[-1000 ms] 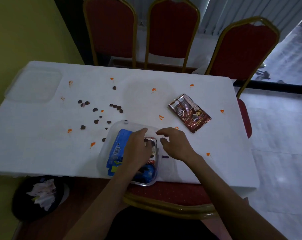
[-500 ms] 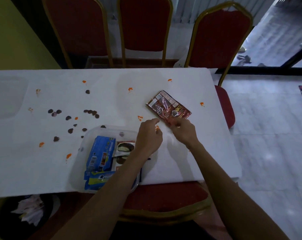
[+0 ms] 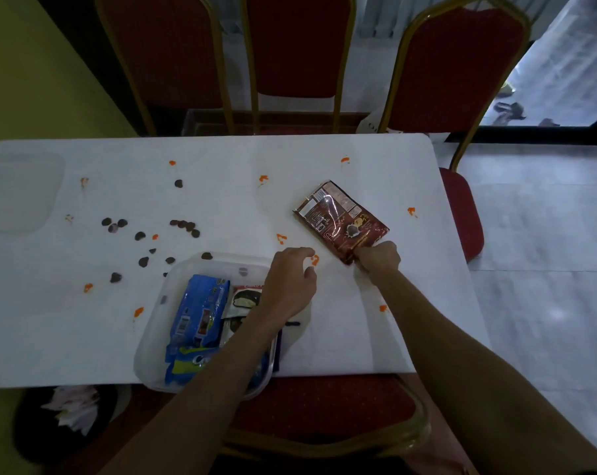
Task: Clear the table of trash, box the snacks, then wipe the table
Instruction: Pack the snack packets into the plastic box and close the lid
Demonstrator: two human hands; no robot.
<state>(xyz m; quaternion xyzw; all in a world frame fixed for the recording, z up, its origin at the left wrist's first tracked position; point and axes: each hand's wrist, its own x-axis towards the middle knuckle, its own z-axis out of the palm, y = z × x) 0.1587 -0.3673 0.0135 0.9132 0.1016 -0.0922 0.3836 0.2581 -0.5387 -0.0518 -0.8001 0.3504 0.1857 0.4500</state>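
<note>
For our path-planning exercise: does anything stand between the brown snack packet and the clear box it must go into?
Only the person's left hand, open above the right rim of the box, lies on that path. The right hand pinches the packet at its near corner. The orange smear between is flat.

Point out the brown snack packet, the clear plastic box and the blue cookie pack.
brown snack packet (image 3: 338, 217): head view, middle of its printed face.
clear plastic box (image 3: 155, 317): head view, bare left wall.
blue cookie pack (image 3: 201, 310): head view, middle of the wrapper.
</note>
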